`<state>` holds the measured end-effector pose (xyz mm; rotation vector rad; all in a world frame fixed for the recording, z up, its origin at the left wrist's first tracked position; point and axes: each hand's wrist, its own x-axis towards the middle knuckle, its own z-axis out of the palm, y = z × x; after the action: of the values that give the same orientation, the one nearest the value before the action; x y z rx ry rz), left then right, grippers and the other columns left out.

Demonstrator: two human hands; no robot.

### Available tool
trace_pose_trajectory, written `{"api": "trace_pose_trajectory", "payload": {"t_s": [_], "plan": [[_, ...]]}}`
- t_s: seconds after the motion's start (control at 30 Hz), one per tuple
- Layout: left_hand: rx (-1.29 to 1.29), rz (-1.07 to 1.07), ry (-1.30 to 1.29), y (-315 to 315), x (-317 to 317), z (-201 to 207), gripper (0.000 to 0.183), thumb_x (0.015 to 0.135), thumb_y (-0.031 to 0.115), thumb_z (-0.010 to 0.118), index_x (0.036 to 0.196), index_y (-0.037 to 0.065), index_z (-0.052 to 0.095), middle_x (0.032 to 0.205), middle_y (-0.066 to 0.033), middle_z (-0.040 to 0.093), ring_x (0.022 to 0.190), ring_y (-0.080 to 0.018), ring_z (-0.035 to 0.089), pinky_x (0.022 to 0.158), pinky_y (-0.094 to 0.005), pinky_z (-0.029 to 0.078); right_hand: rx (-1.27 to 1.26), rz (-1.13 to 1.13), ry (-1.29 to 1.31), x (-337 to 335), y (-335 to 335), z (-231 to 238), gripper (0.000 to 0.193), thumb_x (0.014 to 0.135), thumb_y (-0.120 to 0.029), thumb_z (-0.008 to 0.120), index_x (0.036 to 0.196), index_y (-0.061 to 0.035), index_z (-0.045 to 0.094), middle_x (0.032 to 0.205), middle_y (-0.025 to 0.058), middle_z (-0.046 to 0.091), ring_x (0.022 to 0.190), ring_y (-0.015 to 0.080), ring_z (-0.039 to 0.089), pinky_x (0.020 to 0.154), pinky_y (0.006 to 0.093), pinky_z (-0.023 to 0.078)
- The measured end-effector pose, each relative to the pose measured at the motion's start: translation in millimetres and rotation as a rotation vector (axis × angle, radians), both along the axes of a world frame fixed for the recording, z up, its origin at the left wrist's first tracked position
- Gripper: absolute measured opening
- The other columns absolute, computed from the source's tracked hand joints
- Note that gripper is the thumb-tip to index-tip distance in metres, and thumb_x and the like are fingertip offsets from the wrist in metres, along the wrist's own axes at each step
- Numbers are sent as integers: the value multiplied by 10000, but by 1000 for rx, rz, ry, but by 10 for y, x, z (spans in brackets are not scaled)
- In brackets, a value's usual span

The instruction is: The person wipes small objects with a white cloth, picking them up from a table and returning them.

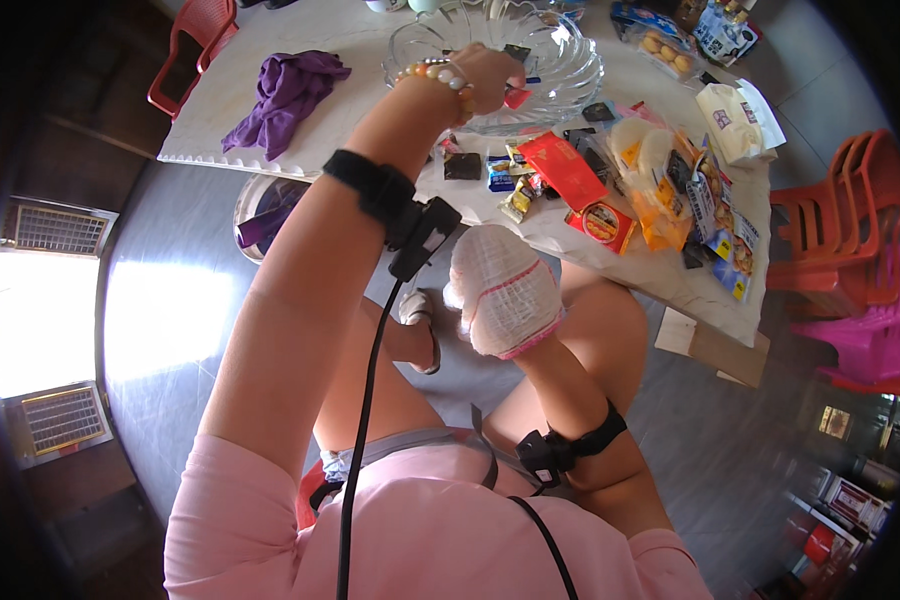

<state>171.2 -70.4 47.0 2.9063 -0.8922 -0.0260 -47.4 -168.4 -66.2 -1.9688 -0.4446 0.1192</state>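
My left hand (488,76), with a beaded bracelet at the wrist, reaches over the near side of a large clear glass bowl (572,75). Its fingers are bent and partly hidden; a small red piece (516,97) shows right under them, and I cannot tell if it is gripped. Dark and blue small packets lie in the bowl. A white gauzy cloth with pink stitching (505,290) covers my right hand (510,300) like a mitt, near the table edge above my lap, hiding its fingers. Small wrapped snacks (518,198) and a red packet (564,168) lie nearest to it.
A purple cloth (288,98) lies on the white table (385,140) at left. Orange and blue snack bags (660,190), a paper bag (738,120) and a pastry pack (662,50) crowd the right. Stacked red chairs (840,225) stand beyond. Below the table is a round bin (250,225).
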Motion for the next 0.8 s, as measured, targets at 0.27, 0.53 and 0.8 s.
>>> {"api": "trace_pose_trajectory", "payload": {"t_s": [0.27, 0.53, 0.8], "plan": [[61, 80, 20, -98, 151, -187, 367, 650, 58, 569, 1005, 147, 588, 904, -98, 608, 928, -300, 537, 804, -373, 422, 64, -29, -296, -56, 10, 112, 497, 766, -248, 466, 1240, -115, 403, 1290, 99, 375, 1204, 231, 342, 1013, 386, 234], [-99, -97, -126, 40, 44, -56, 271, 677, 145, 622, 929, 63, 567, 816, -115, 615, 808, -269, 585, 730, -347, 451, -151, -67, -626, 39, 54, 15, 488, 787, -260, 455, 1243, -98, 385, 1279, 95, 389, 1183, 225, 365, 998, 364, 260], [-1104, -25, 161, 296, -529, 376, 207, 828, 149, 519, 1002, 36, 513, 766, -51, 575, 600, -103, 529, 512, -224, 416, 720, 17, 80, 255, 178, -16, 555, 543, -176, 665, 1045, -48, 465, 966, 106, 501, 841, 219, 476, 699, 321, 398]]}}
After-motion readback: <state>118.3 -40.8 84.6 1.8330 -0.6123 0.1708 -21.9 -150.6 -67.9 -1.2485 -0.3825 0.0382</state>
